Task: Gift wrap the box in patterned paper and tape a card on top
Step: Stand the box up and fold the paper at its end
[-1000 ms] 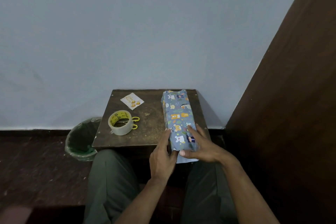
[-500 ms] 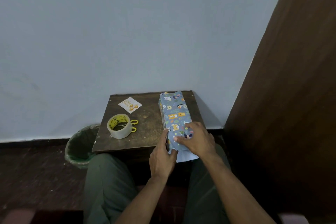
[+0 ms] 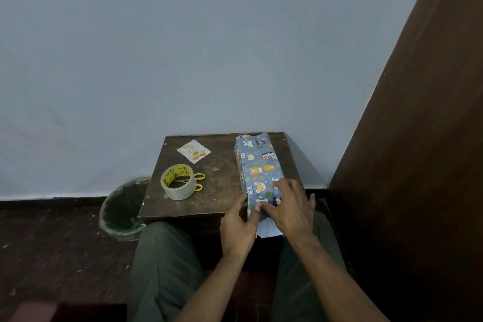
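Wooden and dark, the small table (image 3: 224,191) carries everything in play, with a green bin (image 3: 120,210) on the floor at its 8 o'clock. The box (image 3: 258,170), wrapped in blue animal-print paper, lies along the table's 3 o'clock side, its near end overhanging the 6 o'clock edge where a white flap (image 3: 268,229) is left loose. The right hand (image 3: 290,204) is laid across the top of that near end, fingers spread and pressing; the left hand (image 3: 239,222) is set against the near corner, though whether paper is pinched there cannot quite be told. Should the pressure be lifted before tape is fetched, the end fold is likely to spring open, and the overhanging box could be tipped off. The tape roll (image 3: 179,181), resting over yellow-handled scissors (image 3: 197,181), sits at 9 o'clock, a reach away. The card (image 3: 194,151) waits untaped at 11 o'clock.
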